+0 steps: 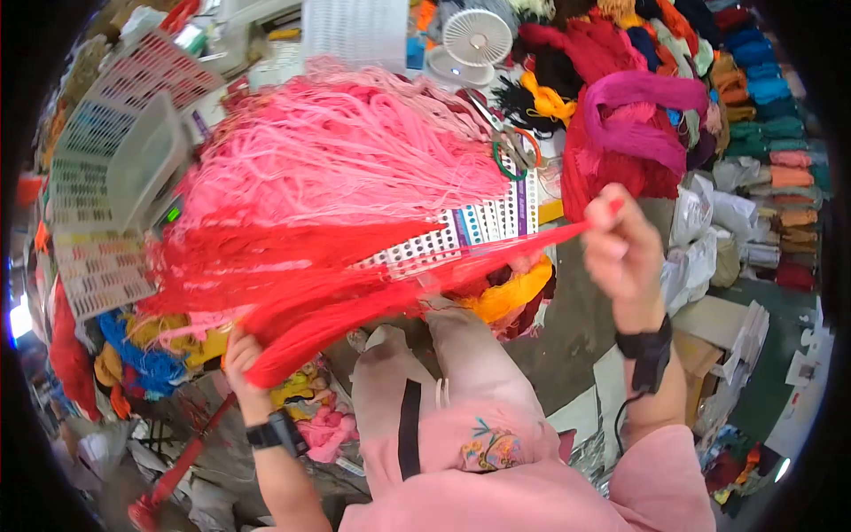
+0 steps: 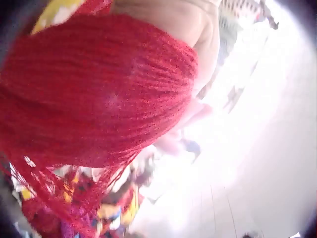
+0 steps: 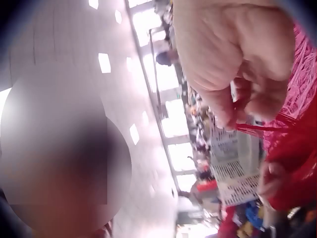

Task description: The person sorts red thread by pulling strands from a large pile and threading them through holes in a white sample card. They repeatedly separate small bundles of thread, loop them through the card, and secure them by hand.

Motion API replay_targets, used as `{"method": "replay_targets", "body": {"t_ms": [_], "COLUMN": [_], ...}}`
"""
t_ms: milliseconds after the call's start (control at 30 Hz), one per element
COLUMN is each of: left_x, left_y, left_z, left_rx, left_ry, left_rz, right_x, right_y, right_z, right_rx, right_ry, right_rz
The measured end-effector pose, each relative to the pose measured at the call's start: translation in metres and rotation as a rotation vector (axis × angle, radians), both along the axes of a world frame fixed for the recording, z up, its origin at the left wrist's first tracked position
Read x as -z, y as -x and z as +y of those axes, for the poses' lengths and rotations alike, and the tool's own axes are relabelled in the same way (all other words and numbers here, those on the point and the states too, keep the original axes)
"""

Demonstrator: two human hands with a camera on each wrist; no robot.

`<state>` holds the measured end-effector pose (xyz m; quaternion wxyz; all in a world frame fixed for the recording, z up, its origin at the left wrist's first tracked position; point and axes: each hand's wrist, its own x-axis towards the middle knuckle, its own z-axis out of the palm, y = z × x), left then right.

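A hank of red yarn stretches across my front between both hands, over my lap. My left hand grips its left end, where the strands bunch thick; in the left wrist view the yarn spreads over the hand and hides most of the fingers. My right hand, raised at the right, pinches the yarn's narrow end between thumb and fingers. In the right wrist view, thin red strands run from the fingertips toward the wide red bundle. More red yarn lies behind the hank on the table.
A large heap of pink yarn covers the table, beside scissors and dotted cards. A small white fan stands at the back. Plastic baskets are at the left, coloured yarn hanks at the right.
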<state>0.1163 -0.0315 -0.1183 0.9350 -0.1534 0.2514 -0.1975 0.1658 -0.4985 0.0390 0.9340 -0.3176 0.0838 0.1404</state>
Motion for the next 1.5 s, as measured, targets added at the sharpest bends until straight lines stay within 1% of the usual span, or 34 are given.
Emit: {"method": "replay_targets", "body": {"t_ms": [33,67,133,167,200,233,267,300,333,367,400,433,467,500,533,600,633,667,700,733,767,800,867,900,967,1000,1067,1167,1200,1233,1267,1333,1400,1500], "left_x": [0.026,0.038,0.071,0.077,0.08,0.082,0.08,0.064,0.053,0.046,0.044,0.043,0.035,0.039,0.051,0.056,0.056,0.054,0.048,0.043,0.041,0.043,0.048,0.049,0.044,0.04,0.03,0.015,0.01,0.008,0.006,0.004,0.002,0.008], "left_y": [0.016,0.028,0.059,0.065,0.071,0.076,0.075,0.046,0.035,0.027,0.012,-0.001,-0.02,-0.029,-0.035,-0.053,-0.059,-0.063,-0.068,-0.072,-0.073,-0.07,-0.062,-0.058,-0.05,-0.048,-0.049,-0.047,-0.048,-0.051,-0.051,-0.048,-0.047,-0.037], "left_z": [0.036,0.061,0.118,0.124,0.129,0.162,0.188,0.154,0.138,0.123,0.099,0.059,0.003,-0.033,-0.055,-0.104,-0.122,-0.139,-0.155,-0.172,-0.189,-0.198,-0.211,-0.217,-0.226,-0.232,-0.243,-0.253,-0.254,-0.253,-0.253,-0.253,-0.25,-0.244], "left_rx": [-0.084,-0.16,-0.176,-0.03,0.144,-0.025,-0.183,-0.182,-0.21,-0.23,-0.238,-0.168,-0.13,-0.078,0.009,0.141,0.172,0.202,0.294,0.388,0.405,0.409,0.502,0.504,0.523,0.519,0.493,0.525,0.536,0.585,0.581,0.649,0.635,0.575], "left_ry": [-0.094,-0.258,-0.43,-1.154,-1.873,-1.57,-1.256,-1.329,-0.934,-0.53,-0.44,-0.5,-0.349,-0.305,-0.284,-0.145,-0.229,-0.315,-0.408,-0.5,-0.445,-0.453,-0.714,-0.717,-0.784,-0.791,-0.667,-0.694,-0.716,-0.664,-0.663,-0.712,-0.707,-0.588], "left_rz": [0.128,0.244,0.155,0.273,0.373,0.499,0.603,0.752,0.409,0.078,0.144,0.154,0.137,0.084,-0.026,-0.178,-0.121,-0.062,-0.085,-0.11,-0.143,-0.137,-0.265,-0.252,-0.241,-0.228,-0.297,-0.288,-0.285,-0.394,-0.394,-0.393,-0.385,-0.318], "right_x": [0.015,0.031,0.065,0.071,0.069,0.069,0.067,0.057,0.047,0.037,0.033,0.042,0.055,0.075,0.095,0.133,0.161,0.179,0.196,0.205,0.215,0.226,0.217,0.219,0.221,0.212,0.185,0.175,0.17,0.167,0.169,0.167,0.162,0.157], "right_y": [-0.008,-0.02,-0.039,-0.047,-0.058,-0.059,-0.057,-0.053,-0.054,-0.064,-0.075,-0.086,-0.088,-0.089,-0.088,-0.076,-0.067,-0.061,-0.053,-0.044,-0.035,-0.028,-0.019,-0.012,0.0,0.003,0.003,0.008,0.008,0.007,0.008,0.009,0.009,0.014], "right_z": [-0.031,-0.063,-0.136,-0.168,-0.199,-0.251,-0.316,-0.394,-0.44,-0.421,-0.381,-0.343,-0.312,-0.258,-0.206,-0.141,-0.127,-0.108,-0.093,-0.077,-0.063,-0.056,-0.045,-0.042,-0.035,-0.028,-0.007,0.036,0.05,0.06,0.066,0.077,0.073,0.069], "right_rx": [0.127,0.219,0.319,0.453,0.662,0.573,0.539,0.656,0.771,0.808,0.845,0.894,0.58,0.487,0.45,0.227,0.181,0.143,0.116,0.079,0.059,0.082,0.081,0.069,0.173,0.16,-0.042,-0.145,-0.222,-0.298,-0.365,-0.338,-0.352,-0.357], "right_ry": [-0.047,-0.045,0.071,0.248,0.456,0.66,1.036,1.136,1.233,1.131,1.028,1.052,1.114,1.374,1.266,1.185,1.019,0.999,0.997,0.95,0.939,1.366,1.828,1.822,1.336,1.327,0.28,0.201,0.355,0.508,0.455,0.435,0.424,0.356], "right_rz": [0.085,0.161,0.169,0.209,0.337,0.169,0.004,-0.027,-0.06,-0.12,-0.177,-0.13,-0.213,-0.312,-0.225,0.003,0.063,0.13,0.114,0.218,0.194,-0.155,-0.323,-0.317,0.087,0.088,0.626,0.597,0.512,0.424,0.393,0.409,0.467,0.559]}}
